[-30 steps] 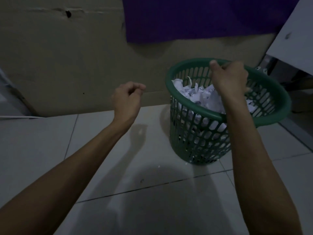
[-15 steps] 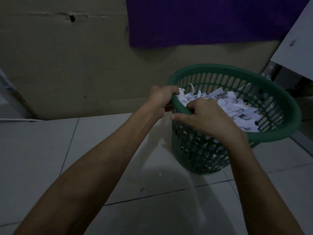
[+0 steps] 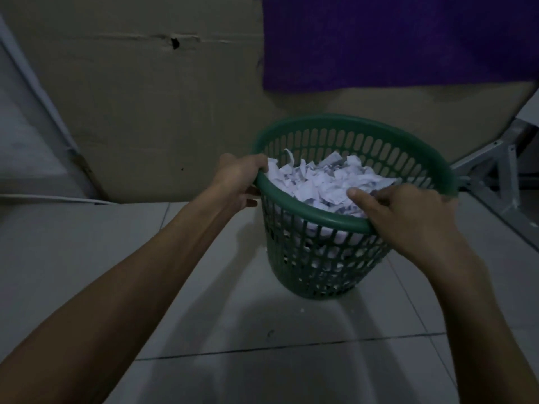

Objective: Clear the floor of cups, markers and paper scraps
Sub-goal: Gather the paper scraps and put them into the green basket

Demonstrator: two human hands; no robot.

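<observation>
Pale tiled floor [image 3: 233, 374]; green slatted basket [image 3: 320, 275] standing on it

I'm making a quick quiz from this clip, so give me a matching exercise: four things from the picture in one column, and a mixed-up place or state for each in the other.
Things
1. left hand
2. right hand
3. paper scraps
4. purple cloth

Places or states
A. piled inside the green basket
B. hanging on the wall behind
C. grips the basket rim on its near right side
D. grips the basket rim on its left side

Pairs: 1-D, 2-C, 3-A, 4-B
</observation>
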